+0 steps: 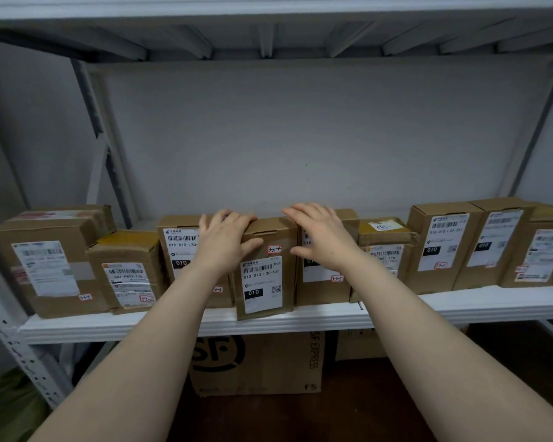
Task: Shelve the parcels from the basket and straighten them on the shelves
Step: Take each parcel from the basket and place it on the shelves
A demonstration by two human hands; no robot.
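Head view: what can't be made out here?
- Basket: outside the head view.
- Label on the third parcel: right part is behind the left hand.
- Label on the fifth parcel: mostly behind the right hand.
- The rightmost parcel: cut by the right edge, print blurred.
- The SF box: top hidden by the shelf board.

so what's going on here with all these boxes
A person is straightening a row of parcels on a white shelf. The left hand rests on the top corner of the parcel tagged 3-3-4, with the thumb on its front. The right hand lies over the top of the parcel to its right. The tagged parcel stands further forward than its neighbours, with its base at the shelf's front edge.
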